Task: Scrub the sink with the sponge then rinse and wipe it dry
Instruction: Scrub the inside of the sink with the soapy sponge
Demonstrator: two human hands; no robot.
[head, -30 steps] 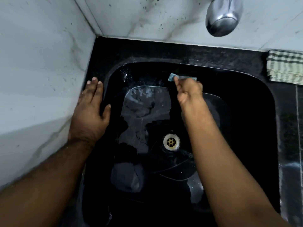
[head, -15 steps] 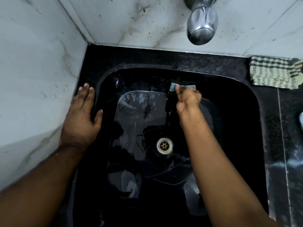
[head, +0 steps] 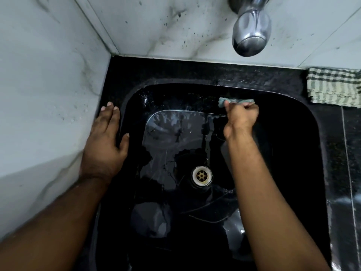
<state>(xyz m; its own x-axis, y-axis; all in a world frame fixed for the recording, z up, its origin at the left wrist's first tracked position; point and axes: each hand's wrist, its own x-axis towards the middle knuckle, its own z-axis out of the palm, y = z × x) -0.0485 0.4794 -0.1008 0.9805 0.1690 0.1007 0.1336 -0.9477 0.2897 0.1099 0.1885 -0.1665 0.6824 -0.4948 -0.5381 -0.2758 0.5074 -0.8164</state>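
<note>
The black sink [head: 289, 153] fills the middle of the head view, wet, with a brass drain [head: 201, 176] at its bottom. My right hand [head: 241, 118] grips a thin blue-green sponge [head: 235, 100] and presses it against the sink's back wall, just under the rim. Most of the sponge is hidden behind my fingers. My left hand [head: 106, 141] rests flat on the sink's left rim, fingers straight, thumb over the inner edge.
A chrome tap spout [head: 251, 34] hangs above the back rim. A checked cloth [head: 334, 87] lies folded on the black counter at the back right. White marble walls close in the left and the back.
My right hand has slid the sponge a little to the right along the back wall. The left hand stays on the rim. The camera view has shifted slightly.
</note>
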